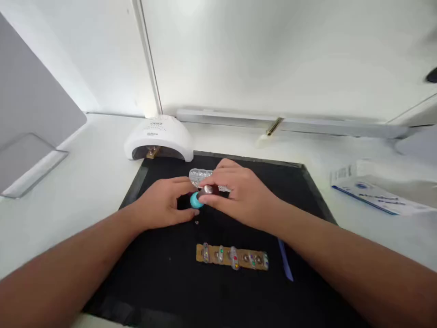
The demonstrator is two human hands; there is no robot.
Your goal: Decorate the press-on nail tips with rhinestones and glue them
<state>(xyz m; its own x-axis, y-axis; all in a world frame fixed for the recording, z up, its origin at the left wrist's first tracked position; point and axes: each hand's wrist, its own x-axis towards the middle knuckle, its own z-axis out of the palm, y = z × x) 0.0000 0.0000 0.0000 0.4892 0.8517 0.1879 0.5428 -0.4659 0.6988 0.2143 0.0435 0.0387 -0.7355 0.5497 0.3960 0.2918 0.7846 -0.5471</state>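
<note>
Centre of frame: our left hand [165,202] steadies the turquoise round piece [195,201] between thumb and fingers; our right hand [244,193] pinches the dark, shiny-topped piece [208,190] against it. Whether they touch, we cannot tell. Risk, we judge: uneven pressure could make the round piece slip. Just below the left thumb, a tiny bit [196,222] lies loose on the black mat [164,278]; a sleeve-like sweep of that hand could scatter it. The compartmented case [199,172], close behind our fingers, could spill if knocked.

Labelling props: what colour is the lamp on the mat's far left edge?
The lamp is white; the head view shows it.
</note>
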